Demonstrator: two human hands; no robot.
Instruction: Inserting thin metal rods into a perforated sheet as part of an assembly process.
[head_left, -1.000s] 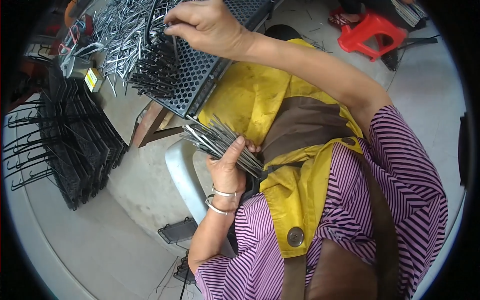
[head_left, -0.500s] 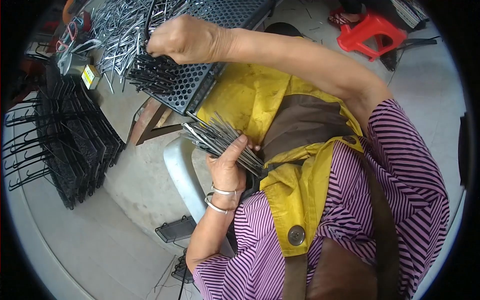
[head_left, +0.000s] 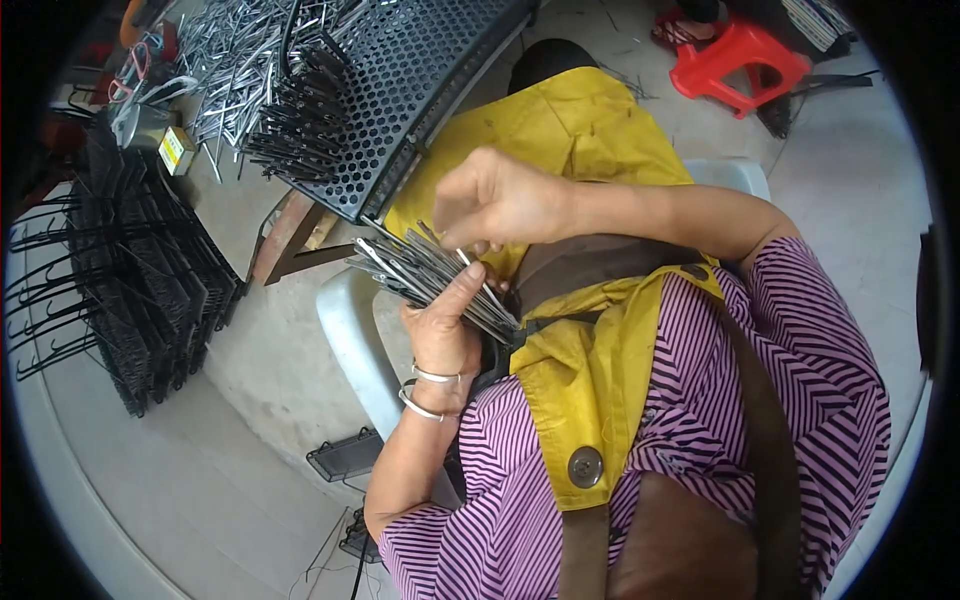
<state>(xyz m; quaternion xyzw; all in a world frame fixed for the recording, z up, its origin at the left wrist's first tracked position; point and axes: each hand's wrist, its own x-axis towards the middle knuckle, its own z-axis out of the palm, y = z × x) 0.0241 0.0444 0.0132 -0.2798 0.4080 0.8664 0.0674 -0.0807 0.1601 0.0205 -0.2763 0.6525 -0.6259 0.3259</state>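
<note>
My left hand [head_left: 445,325] is closed round a thick bundle of thin metal rods [head_left: 405,270], tilted against my lap with the thumb across them. Over the upper side of the bundle is my right hand [head_left: 505,205], its fingers curled in and slightly blurred. Whatever it grips, if anything, is hidden behind the fingers. A dark clump of rods [head_left: 300,140] lies on the near left part of a black perforated crate [head_left: 410,75]. Behind and left of it spreads a heap of loose silvery rods [head_left: 235,75].
Stacked black wire racks with hooks [head_left: 150,290] stand at the left. A small yellow box [head_left: 177,150] sits by the heap. A red stool [head_left: 740,65] is at the far right. A pale chair [head_left: 345,320] is under me, and a yellow apron [head_left: 560,130] covers my lap.
My right hand has come back from the dark clump on the crate, moving right and nearer, to the bundle. My left hand keeps its hold, shifted slightly.
</note>
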